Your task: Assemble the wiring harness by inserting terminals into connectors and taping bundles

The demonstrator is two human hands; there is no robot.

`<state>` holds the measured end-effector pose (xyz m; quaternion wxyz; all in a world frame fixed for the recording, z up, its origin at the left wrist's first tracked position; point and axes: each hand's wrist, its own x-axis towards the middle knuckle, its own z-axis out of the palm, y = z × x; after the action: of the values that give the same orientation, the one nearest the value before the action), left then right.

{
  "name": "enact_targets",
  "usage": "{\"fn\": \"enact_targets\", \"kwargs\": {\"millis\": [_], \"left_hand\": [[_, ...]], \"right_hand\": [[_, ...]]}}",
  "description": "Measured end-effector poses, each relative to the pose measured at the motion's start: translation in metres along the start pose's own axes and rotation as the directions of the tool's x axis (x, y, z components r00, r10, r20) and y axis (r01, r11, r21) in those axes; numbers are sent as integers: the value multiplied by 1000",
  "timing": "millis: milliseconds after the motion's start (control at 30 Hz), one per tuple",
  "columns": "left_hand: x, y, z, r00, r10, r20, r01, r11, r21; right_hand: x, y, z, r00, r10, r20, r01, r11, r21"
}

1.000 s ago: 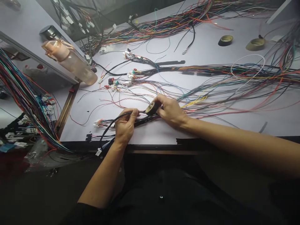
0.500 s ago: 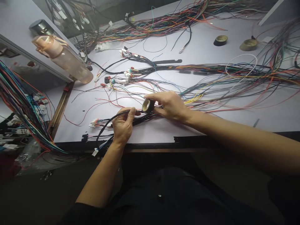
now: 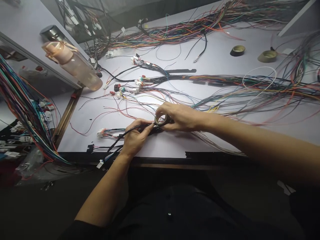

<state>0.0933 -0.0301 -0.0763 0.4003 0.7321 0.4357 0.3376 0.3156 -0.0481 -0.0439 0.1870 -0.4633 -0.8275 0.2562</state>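
Note:
My left hand (image 3: 136, 136) is closed on a black-wrapped wire bundle (image 3: 117, 141), thumb and fingertips pinching it near the front of the table. Just to its right, my right hand (image 3: 181, 116) grips a roll of black tape (image 3: 161, 119), with fingers curled over its upper side and the thumb below. The roll touches or almost touches the wires beside my left fingertips; the exact contact is hidden. A white connector (image 3: 100, 163) hangs from the bundle at the table edge. A black connector (image 3: 90, 148) and a white-and-orange connector (image 3: 101, 132) lie left of my left hand.
A long wire harness (image 3: 200, 78) crosses the table behind my hands, with loose wires around it. Two tape rolls (image 3: 237, 50) sit at the back right. A pinkish bottle (image 3: 80, 70) stands at the left. More wires (image 3: 25, 110) hang at the far left.
The tape roll has tilted and come down slightly against the wires, with my right fingers curling further over it. My left hand has shifted slightly right and keeps its hold.

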Motion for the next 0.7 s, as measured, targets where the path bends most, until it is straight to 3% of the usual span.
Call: {"fn": "enact_targets", "kwargs": {"millis": [133,400,700], "left_hand": [[1,-2,1,999,31,-17,-30,999,16],[1,-1,3,993,101,-53,-98,994,51],[1,-4,-2,995,67,-69,-63,997,50]], "right_hand": [[8,-9,-4,993,6,116,11,990,-141],[23,-20,0,983,-4,182,73,924,-376],[24,-26,6,995,-62,76,93,846,-525]]}}
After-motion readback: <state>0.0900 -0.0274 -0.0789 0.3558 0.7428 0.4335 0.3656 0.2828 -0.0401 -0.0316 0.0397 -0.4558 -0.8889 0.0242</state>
